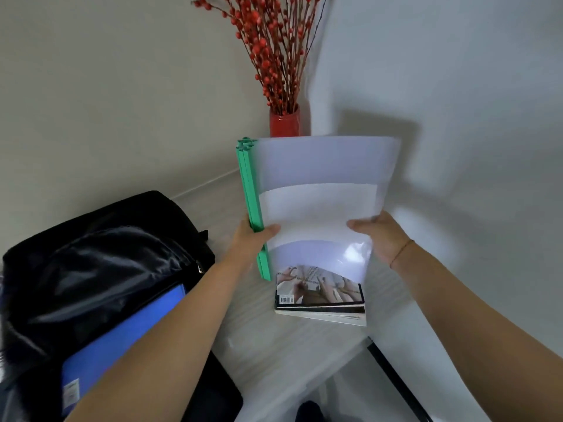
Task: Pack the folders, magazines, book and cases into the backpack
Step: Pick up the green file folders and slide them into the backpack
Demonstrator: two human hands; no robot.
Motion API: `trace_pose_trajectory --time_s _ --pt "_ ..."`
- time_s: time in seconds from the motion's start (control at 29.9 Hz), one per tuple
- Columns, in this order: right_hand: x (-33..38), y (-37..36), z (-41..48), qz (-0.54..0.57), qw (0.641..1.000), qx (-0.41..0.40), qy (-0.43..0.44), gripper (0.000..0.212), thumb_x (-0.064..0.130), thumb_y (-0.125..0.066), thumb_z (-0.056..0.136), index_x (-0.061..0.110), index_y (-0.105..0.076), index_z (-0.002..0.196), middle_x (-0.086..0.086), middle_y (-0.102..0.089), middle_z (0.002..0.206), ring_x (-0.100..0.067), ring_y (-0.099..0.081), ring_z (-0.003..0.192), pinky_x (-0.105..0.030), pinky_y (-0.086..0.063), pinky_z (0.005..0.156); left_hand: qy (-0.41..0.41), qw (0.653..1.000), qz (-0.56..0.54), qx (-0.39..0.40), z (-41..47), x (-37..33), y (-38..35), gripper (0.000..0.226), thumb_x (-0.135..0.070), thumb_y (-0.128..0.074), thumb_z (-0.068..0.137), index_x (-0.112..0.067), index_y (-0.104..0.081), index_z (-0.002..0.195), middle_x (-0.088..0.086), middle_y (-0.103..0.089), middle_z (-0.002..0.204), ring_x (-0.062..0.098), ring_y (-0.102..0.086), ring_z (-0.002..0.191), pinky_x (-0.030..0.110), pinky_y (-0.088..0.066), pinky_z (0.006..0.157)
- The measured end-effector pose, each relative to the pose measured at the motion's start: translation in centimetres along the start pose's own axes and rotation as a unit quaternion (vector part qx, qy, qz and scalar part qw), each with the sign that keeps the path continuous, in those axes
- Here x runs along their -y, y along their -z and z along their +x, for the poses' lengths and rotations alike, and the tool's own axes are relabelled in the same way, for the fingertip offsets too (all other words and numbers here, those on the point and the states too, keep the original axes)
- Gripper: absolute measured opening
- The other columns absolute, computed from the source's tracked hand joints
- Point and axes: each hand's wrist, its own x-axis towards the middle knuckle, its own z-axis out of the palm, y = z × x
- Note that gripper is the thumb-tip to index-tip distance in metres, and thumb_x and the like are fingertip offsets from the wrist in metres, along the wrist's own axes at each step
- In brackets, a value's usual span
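Both hands (249,239) (377,236) pinch your folders (316,190) by opposite edges; slippery covers could slide apart over the magazines (320,296).

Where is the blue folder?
The blue folder sits at lower left, tucked inside the open black backpack, partly hidden under the person's left forearm.

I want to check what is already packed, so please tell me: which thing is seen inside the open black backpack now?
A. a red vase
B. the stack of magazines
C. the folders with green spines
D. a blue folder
D: a blue folder sticks out of the open backpack, while the magazines lie on the table and both hands hold the green-spined folders.
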Motion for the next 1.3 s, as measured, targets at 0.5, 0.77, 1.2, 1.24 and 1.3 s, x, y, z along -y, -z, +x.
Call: trace_pose_trajectory --time_s 0.5,0.77,1.2,1.24,1.3 --pt "0.1 -3.1 -2.0 -0.044 0.993 0.094 -0.048 0.015 0.006 -0.058 0.090 0.018 -0.067 0.090 0.012 -0.075 0.074 -0.008 -0.069 0.071 -0.016 -0.052 0.054 0.171 0.966 -0.186 0.061 -4.1 2.5 4.9 0.036 -0.018 -0.078 0.073 -0.011 -0.070 0.107 0.007 -0.072 0.107 0.025 -0.067 0.100 0.040 -0.052 0.093" --pt "-1.7 -2.0 -3.4 -0.068 0.972 0.032 -0.222 0.012 0.001 -0.053 0.091 0.005 -0.061 0.100 -0.012 -0.070 0.079 -0.030 -0.059 0.079 -0.047 -0.045 0.093 0.265 0.947 -0.126 0.133 -4.8 3.8 3.0 0.036 -0.028 -0.069 0.082 -0.010 -0.063 0.112 0.011 -0.068 0.106 0.026 -0.065 0.090 0.034 -0.054 0.077" --pt "-8.7 -0.6 -3.4 -0.161 0.977 0.000 -0.136 0.031 -0.001 -0.051 0.090 0.006 -0.055 0.121 -0.012 -0.063 0.107 -0.033 -0.059 0.106 -0.034 -0.049 0.084 0.231 0.969 0.085 0.004 -2.4 5.2 -3.3 0.085 -0.013 -0.069 0.082 0.001 -0.013 0.146 0.018 -0.033 0.147 0.032 -0.038 0.133 0.040 -0.033 0.112" --pt "-8.4 -0.6 -3.2 -0.175 0.978 0.005 -0.116 0.034 0.000 -0.051 0.091 0.006 -0.052 0.124 -0.011 -0.062 0.111 -0.031 -0.058 0.109 -0.035 -0.047 0.092 0.222 0.972 0.081 -0.008 -2.4 5.3 -3.2 0.082 -0.011 -0.071 0.079 0.001 -0.022 0.144 0.018 -0.040 0.142 0.033 -0.044 0.128 0.042 -0.039 0.108" --pt "-7.5 -0.9 -2.8 -0.140 0.987 0.008 -0.082 0.039 -0.002 -0.052 0.091 0.002 -0.048 0.130 -0.012 -0.059 0.118 -0.028 -0.055 0.112 -0.039 -0.040 0.104 0.190 0.977 0.089 -0.043 -2.5 5.1 -2.5 0.067 -0.008 -0.071 0.075 -0.002 -0.039 0.134 0.015 -0.054 0.125 0.031 -0.056 0.110 0.039 -0.050 0.091"
